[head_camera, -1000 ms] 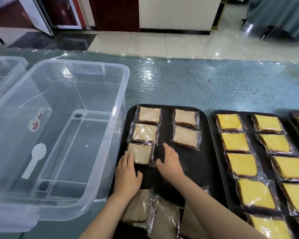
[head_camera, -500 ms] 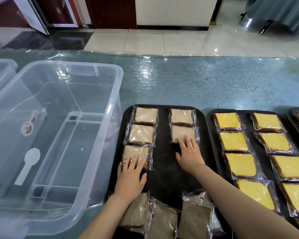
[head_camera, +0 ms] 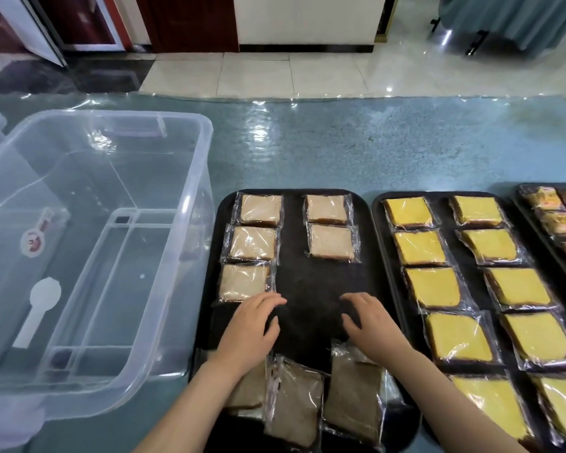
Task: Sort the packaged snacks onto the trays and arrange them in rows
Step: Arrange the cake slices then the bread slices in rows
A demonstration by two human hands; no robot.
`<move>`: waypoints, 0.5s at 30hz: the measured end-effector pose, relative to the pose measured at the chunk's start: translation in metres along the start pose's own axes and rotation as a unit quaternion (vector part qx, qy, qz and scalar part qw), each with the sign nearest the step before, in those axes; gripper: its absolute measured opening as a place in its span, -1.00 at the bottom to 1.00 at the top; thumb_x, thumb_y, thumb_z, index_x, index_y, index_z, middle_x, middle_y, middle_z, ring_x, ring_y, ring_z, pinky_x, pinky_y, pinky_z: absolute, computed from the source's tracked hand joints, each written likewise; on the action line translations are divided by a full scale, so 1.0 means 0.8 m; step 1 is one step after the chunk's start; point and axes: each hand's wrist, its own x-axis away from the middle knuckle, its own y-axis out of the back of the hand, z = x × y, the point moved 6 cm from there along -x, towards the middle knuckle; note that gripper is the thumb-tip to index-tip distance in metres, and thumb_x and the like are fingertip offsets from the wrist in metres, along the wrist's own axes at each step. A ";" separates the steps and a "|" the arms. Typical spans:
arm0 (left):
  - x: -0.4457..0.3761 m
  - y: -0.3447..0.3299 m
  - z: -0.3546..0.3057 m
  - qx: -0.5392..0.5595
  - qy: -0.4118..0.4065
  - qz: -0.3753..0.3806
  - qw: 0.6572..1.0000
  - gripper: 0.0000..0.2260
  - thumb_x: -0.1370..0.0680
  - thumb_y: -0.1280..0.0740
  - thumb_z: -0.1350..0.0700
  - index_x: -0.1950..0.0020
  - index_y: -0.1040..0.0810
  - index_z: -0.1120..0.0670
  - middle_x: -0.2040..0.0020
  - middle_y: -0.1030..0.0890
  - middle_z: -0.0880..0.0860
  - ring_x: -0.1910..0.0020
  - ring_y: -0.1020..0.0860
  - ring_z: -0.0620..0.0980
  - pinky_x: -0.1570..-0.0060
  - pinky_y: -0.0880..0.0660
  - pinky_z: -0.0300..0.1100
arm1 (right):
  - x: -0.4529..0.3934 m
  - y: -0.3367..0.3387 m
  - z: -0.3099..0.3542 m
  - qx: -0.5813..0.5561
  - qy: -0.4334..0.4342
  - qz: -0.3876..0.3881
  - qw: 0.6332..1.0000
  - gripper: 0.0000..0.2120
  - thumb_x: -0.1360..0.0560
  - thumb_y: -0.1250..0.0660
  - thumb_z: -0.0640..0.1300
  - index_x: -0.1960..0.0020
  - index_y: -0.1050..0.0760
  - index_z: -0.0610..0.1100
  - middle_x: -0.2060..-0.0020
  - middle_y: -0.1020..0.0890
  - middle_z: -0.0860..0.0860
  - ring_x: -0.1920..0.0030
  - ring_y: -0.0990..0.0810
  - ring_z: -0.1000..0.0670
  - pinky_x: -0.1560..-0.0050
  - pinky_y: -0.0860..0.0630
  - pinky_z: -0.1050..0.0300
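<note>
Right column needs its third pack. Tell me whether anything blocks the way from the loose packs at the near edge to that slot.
Nothing visible does. The tray lies bare between the loose packs and the second right-column pack; only the right hand hovers there.

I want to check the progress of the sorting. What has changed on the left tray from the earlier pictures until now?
Both hands drew back toward the person. The left hand left the third beige snack pack of the left column; the right hand left the second pack of the right column. Both now hover over the bare black tray, holding nothing. The five arranged packs, the loose packs and the yellow cakes stayed put.
</note>
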 end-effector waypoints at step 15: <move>0.023 -0.106 -0.067 -0.043 0.006 0.231 0.972 -0.59 -0.55 -0.23 -0.15 -0.40 -0.37 -0.16 -0.27 -0.56 -0.08 -0.23 -0.52 -0.03 -0.20 -0.47 -0.08 | 0.092 0.005 -0.032 -0.040 -0.045 -0.014 0.998 -0.93 -0.55 -0.31 -0.06 0.08 -0.50 0.12 0.25 -0.52 0.27 0.17 -0.50 0.23 0.13 -0.44 0.32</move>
